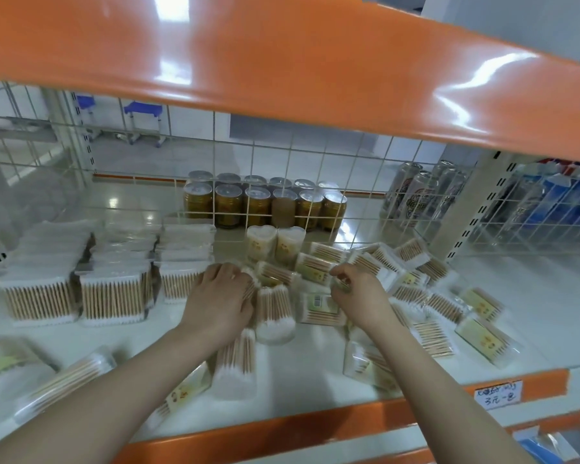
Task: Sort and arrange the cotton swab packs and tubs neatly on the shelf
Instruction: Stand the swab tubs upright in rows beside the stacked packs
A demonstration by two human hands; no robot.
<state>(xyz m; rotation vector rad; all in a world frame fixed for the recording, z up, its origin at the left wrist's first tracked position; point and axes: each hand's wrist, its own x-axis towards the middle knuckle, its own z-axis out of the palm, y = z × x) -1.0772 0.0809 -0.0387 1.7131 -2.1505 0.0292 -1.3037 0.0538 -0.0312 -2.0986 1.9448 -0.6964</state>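
Clear plastic crackles under curled fingers (340, 274) as the right hand (359, 296) pinches a cotton swab pack (318, 304) mid-shelf, while the left hand (221, 298) lies with fingers relaxed over a pack (248, 286) beside the tidy stacks (111, 279) at nine o'clock. Two tubs (275, 244) stand at twelve o'clock; loose packs (449, 306) sprawling toward three o'clock suggest the white shelf (533, 296) is roughly half sorted.

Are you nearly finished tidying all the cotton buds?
About halfway. Done: the upright rows of packs on the left and two tubs standing at the back. In hand: the left hand rests on packs in the middle, and the right hand pinches one there. Left: the jumbled packs on the right and loose packs at the shelf's front edge.
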